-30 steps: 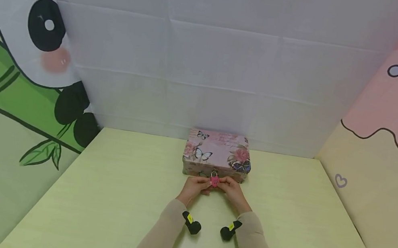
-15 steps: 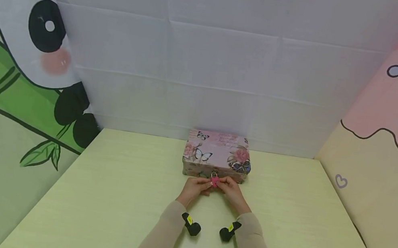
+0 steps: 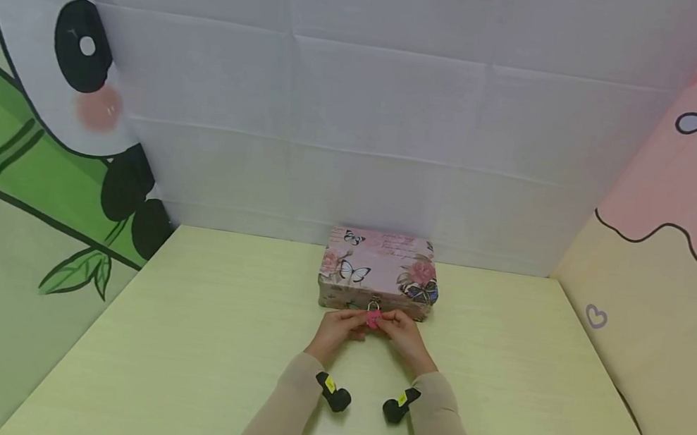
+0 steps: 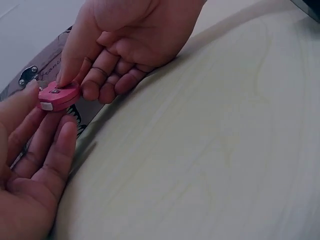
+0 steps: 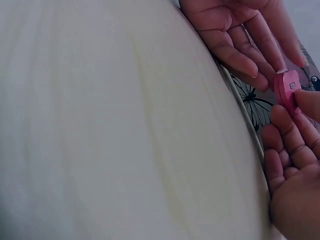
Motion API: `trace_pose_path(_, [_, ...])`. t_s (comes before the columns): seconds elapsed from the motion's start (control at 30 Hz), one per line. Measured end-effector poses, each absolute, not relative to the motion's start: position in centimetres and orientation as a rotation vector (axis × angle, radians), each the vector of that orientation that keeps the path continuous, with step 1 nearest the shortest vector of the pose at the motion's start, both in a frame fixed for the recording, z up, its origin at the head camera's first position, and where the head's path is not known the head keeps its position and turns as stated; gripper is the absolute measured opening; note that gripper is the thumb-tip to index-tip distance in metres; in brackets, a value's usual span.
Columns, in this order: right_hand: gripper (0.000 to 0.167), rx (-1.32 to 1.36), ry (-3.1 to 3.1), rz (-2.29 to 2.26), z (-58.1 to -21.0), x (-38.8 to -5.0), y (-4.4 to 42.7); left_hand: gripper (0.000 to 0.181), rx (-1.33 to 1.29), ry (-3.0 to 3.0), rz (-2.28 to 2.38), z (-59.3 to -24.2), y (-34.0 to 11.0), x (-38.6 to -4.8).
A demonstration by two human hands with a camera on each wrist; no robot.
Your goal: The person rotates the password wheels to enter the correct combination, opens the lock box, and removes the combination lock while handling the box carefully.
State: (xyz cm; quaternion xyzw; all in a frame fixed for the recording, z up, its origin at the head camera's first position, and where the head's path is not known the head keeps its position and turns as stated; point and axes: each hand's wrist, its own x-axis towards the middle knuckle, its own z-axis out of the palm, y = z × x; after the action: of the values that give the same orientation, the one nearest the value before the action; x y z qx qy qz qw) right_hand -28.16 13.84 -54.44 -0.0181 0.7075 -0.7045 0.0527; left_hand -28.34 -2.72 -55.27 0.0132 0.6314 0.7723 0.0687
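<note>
A small pink combination padlock (image 3: 373, 319) hangs by its metal shackle at the front clasp of a pink tin box (image 3: 382, 260) printed with butterflies and roses. My left hand (image 3: 335, 331) holds the padlock's left side with its fingertips. From the right, my right hand (image 3: 404, 338) pinches the padlock, its thumb (image 5: 309, 103) lying on the face near the small number dials. In the left wrist view the padlock (image 4: 59, 96) sits between both hands, partly covered by fingers. The other fingers of both hands curl loosely below it.
The box stands at the back of a pale wooden table (image 3: 214, 345), close to a white cloth backdrop (image 3: 366, 106). Printed cartoon panels (image 3: 657, 193) flank the table. Black wrist cameras (image 3: 336, 397) are strapped on both sleeves.
The padlock's face, with its dials seen a second ago, is now more covered by my right thumb. Both hands stay in nearly the same place; the box has not moved.
</note>
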Motion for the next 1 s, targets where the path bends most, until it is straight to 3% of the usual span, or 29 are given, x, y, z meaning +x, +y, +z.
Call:
trace_pose_path(0.37, [0.013, -0.057, 2.14, -2.17, -54.0, -28.0, 13.7, 0.026, 0.066, 2.006, 2.328, -55.1, -2.1, -28.3])
trace_pose_path(0.6, [0.013, -0.049, 2.151, -2.174, -54.3, -28.2, 13.6, 0.023, 0.084, 2.024, 2.302, -52.1, -2.4, -26.4])
trace_pose_path(1.0, [0.018, -0.021, 2.222, -2.116, -54.2, -28.2, 13.5, 0.022, 0.027, 2.05, 2.281, -55.2, -2.1, -28.2])
